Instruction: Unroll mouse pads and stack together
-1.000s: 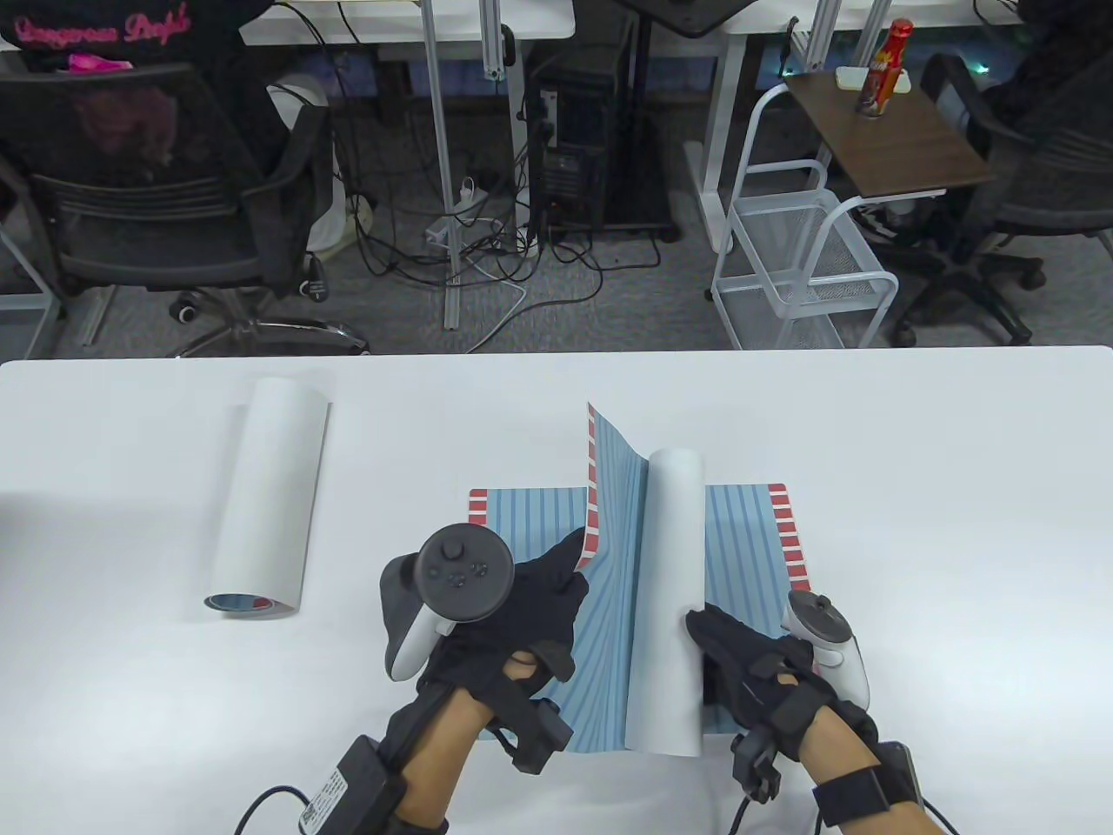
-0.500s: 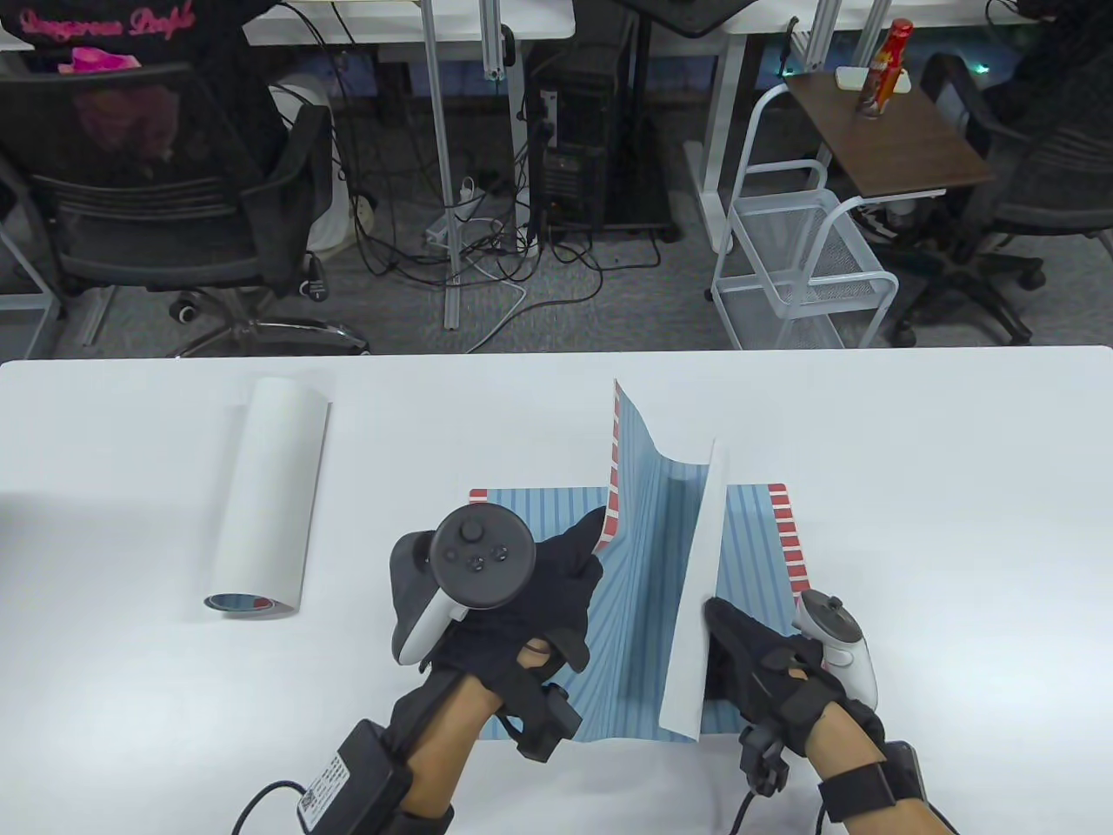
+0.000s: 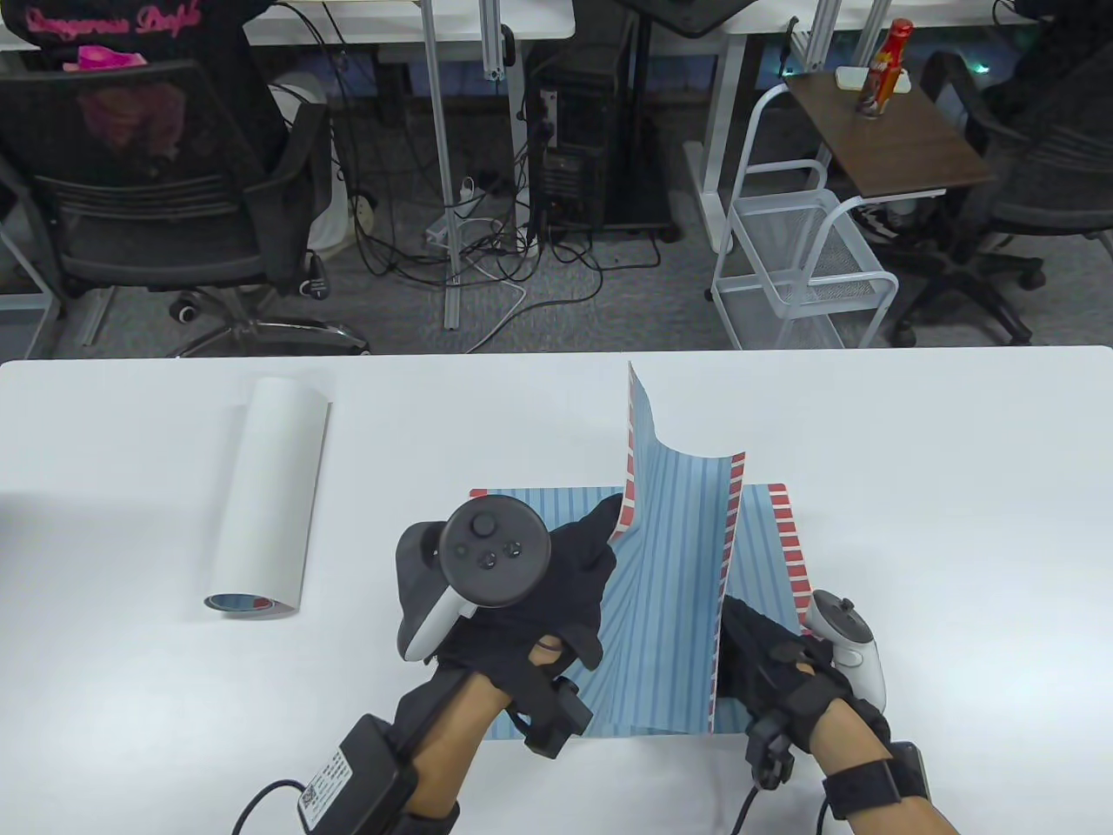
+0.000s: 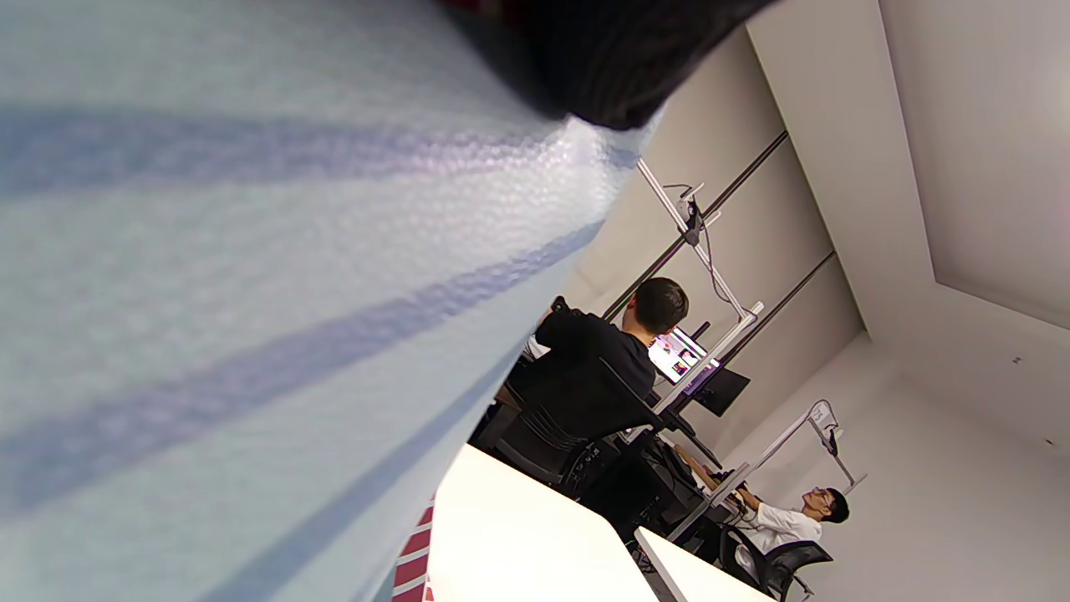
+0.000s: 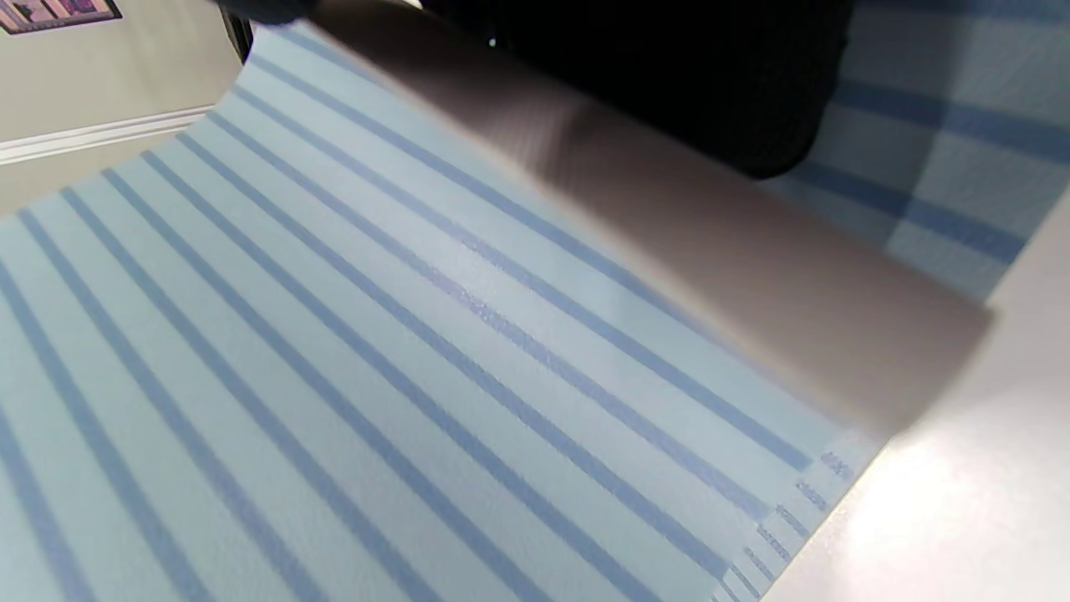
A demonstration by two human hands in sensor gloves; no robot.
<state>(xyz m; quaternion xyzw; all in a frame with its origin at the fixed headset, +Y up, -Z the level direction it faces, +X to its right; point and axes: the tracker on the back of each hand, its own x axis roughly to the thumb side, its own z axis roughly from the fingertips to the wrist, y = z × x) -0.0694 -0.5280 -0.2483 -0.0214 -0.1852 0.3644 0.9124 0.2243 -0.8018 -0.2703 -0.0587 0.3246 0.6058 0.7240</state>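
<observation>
A striped mouse pad [image 3: 674, 600] is held half-opened over a flat mouse pad [image 3: 787, 531] already spread on the white tabletop [image 3: 956, 487]. Its long axis runs away from the person, and both side edges curl upward — a trough between the hands. The left hand [image 3: 530, 600] rests on the pad's left part; the right hand [image 3: 774, 665] lies just outside the raised right edge, and whether its fingers pinch that edge cannot be told, since the pad hides them. The coming move likely turns on that right edge, which must be pressed outward and down past the right fingers. A rolled mouse pad [image 3: 265, 496] lies well apart, beyond the left fingers, nearer the left hand. Behind the tabletop, office chairs, cables and a wire cart are seen.
</observation>
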